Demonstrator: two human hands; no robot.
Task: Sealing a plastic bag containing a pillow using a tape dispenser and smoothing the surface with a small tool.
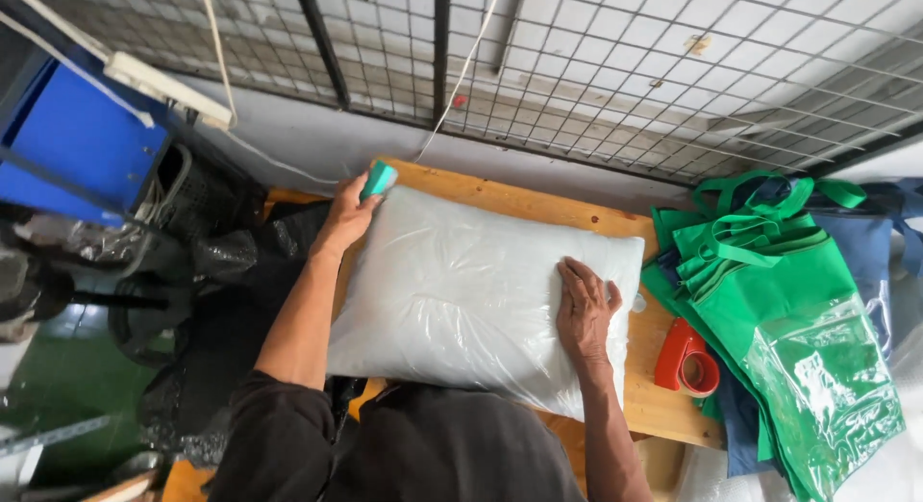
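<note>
Two hands: both on one pillow [471, 295], well apart from each other.
Pillow: white, sealed in clear plastic, lying on the wooden table [538, 206]; long axis runs left to right, tilted slightly.
Left hand [346, 218]: at the far-left corner, fingers closed on a small teal object [379, 180], possibly a tool or tag.
Right hand [585, 310]: flat, fingers spread, pressing the right end; it holds nothing.
Right of table: red tape dispenser [685, 360], stacked green bags [769, 271].
Far side: wire grid [615, 69].
</note>
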